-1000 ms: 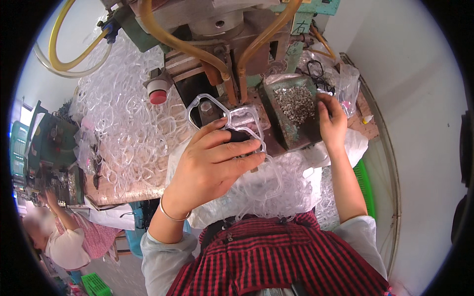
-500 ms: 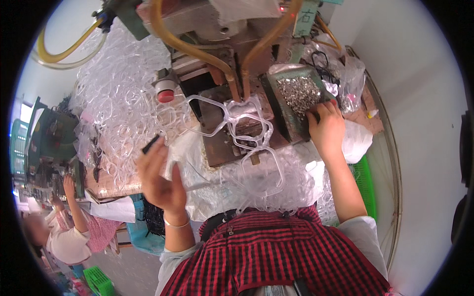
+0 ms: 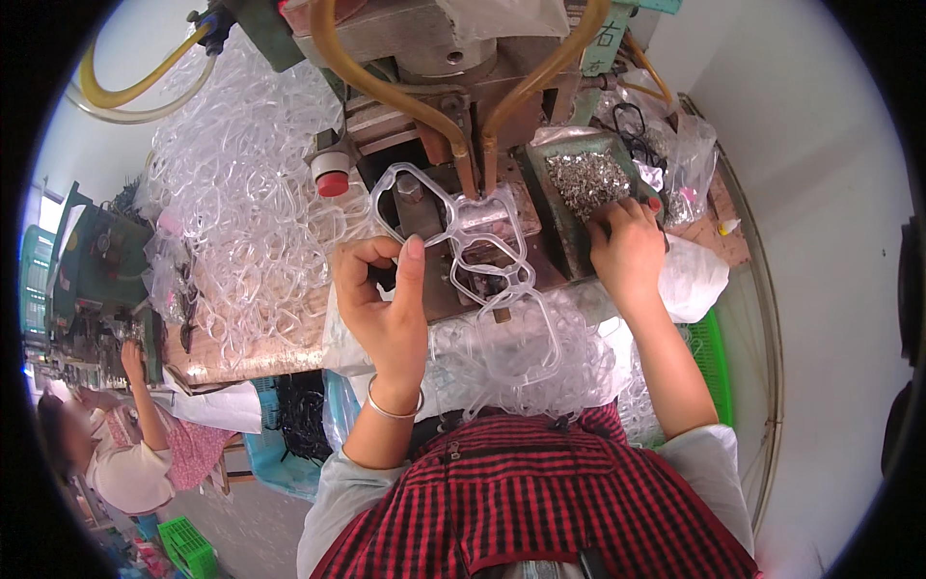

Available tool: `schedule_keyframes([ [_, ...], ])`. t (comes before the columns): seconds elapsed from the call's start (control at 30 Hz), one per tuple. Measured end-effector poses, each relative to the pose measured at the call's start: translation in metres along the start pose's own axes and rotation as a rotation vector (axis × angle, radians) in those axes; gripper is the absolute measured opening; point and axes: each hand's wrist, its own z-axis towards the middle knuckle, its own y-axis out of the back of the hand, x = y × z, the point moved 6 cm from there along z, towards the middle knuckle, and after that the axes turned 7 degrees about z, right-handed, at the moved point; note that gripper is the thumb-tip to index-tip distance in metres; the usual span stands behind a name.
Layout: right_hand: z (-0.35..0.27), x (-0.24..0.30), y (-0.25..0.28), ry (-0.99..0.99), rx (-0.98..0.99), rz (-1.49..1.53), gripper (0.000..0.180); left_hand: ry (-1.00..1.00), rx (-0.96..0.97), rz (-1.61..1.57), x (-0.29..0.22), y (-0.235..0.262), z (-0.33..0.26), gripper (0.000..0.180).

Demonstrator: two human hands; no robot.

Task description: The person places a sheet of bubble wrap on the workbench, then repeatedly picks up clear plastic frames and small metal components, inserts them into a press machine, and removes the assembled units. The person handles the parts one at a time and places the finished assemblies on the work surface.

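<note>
Item: clear plastic eyeglass frame [image 3: 449, 217], long axis running left-right under the press head [image 3: 439, 58]. Left hand [image 3: 386, 299] pinches its lower-left rim, thumb up; frame lies just above-right of that hand. Right hand [image 3: 627, 246], fingers curled, touches the tray [image 3: 569, 212] of small metal parts [image 3: 586, 181]. Loose clear frames [image 3: 241, 193] heap the bench [image 3: 241, 352].

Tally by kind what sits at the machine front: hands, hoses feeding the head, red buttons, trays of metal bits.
Hands: 2, left hand and right hand
Amber hoses: 2
Red button: 1
Tray of metal bits: 1
Total: 6
</note>
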Motion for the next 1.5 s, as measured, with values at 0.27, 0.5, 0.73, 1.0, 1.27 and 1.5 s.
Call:
schedule_keyframes([
  [0.27, 0.028, -0.01, -0.006, -0.248, -0.068, 0.609, 0.014, -0.13, -0.015, 0.181, -0.024, -0.006, 0.008, 0.045],
  [0.5, 0.037, 0.089, 0.035, -0.02, -0.041, 1.175, 0.026, -0.465, 0.02, 0.343, -0.055, -0.014, -0.002, 0.021],
  [0.73, 0.041, 0.123, 0.013, -0.196, 0.125, 1.597, 0.052, -0.187, 0.244, 0.12, -0.037, -0.007, -0.015, 0.015],
  [1.0, 0.036, 0.129, 0.007, -0.366, 0.15, 1.73, 0.044, -0.684, 0.242, -0.161, -0.062, 0.042, -0.015, 0.013],
  [1.27, 0.033, 0.128, 0.005, -0.356, 0.102, 1.847, 0.039, -0.314, 0.026, -0.464, -0.096, 0.035, 0.093, 0.015],
  [1.5, 0.015, 0.134, 0.057, -0.108, 0.119, 1.469, 0.053, -0.619, 0.145, -0.237, -0.095, 0.029, 0.043, 0.009],
])
